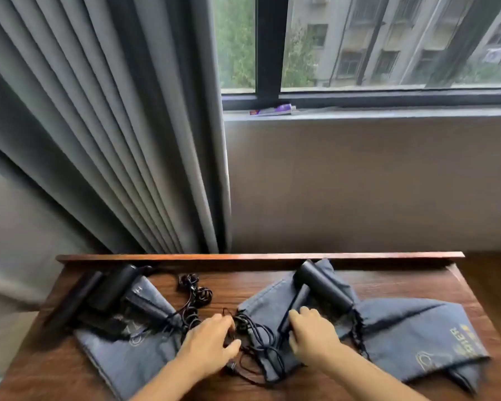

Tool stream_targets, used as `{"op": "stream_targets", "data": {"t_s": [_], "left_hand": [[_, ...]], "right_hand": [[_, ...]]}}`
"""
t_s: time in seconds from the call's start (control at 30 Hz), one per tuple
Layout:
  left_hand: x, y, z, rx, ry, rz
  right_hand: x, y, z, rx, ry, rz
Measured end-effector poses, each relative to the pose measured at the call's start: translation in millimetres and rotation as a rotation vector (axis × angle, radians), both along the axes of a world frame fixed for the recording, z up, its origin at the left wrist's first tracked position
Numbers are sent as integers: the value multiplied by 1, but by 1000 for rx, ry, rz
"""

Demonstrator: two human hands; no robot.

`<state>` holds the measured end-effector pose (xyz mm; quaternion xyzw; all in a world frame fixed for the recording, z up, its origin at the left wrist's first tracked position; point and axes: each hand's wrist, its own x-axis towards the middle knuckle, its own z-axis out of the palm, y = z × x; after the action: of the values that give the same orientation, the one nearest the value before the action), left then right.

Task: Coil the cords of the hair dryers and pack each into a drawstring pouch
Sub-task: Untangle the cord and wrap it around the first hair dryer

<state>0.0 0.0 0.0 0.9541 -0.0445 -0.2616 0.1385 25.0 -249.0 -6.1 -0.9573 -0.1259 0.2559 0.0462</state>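
Left hand (211, 341) pinching my tangled black cord (261, 340); right hand (313, 332) wrapped round the handle of the right hair dryer (315, 287), which lies on a grey drawstring pouch (272, 299). Second dryer (110, 287) sits far left on the wooden desk (388, 282), its coiled cord (195, 293) beside it.

I see the table (388, 287) filling the lower frame, with one hair dryer (321, 285) right of centre lying on a pouch (266, 308), and another pouch (411, 331) at lower right. At left, two more hair dryers (110, 287) lie above a third pouch (128, 351). Between the groups lies a tangle of cords (194, 293), with my hands below it at bottom centre.
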Motion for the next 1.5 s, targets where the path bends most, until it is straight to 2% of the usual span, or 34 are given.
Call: {"op": "stream_targets", "data": {"t_s": [0.2, 0.33, 0.47, 0.67, 0.8, 1.07, 1.23, 1.5], "left_hand": [[26, -9, -40, 36, -222, -254], [36, -15, -63, -13, -348, -256], [34, -18, -80, -57, -430, -236], [23, -13, -97, -149, -555, -243], [11, -11, -109, -131, -628, -286], [-2, -7, -114, -12, -618, -356], [-11, 14, -114, -132, -647, -333], [-36, 47, -120, -73, -803, -412]], "right_hand": [[0, 5, -37, 41, -242, -80], [-1, 6, -58, 19, -477, -69], [-8, 5, -78, 74, -590, -81], [-17, 4, -114, 81, -630, -7], [-20, 5, -130, 100, -709, 24], [-16, 2, -145, 167, -781, 16], [-20, -1, -150, 265, -750, -25], [-36, -7, -146, 345, -711, -37]]}}
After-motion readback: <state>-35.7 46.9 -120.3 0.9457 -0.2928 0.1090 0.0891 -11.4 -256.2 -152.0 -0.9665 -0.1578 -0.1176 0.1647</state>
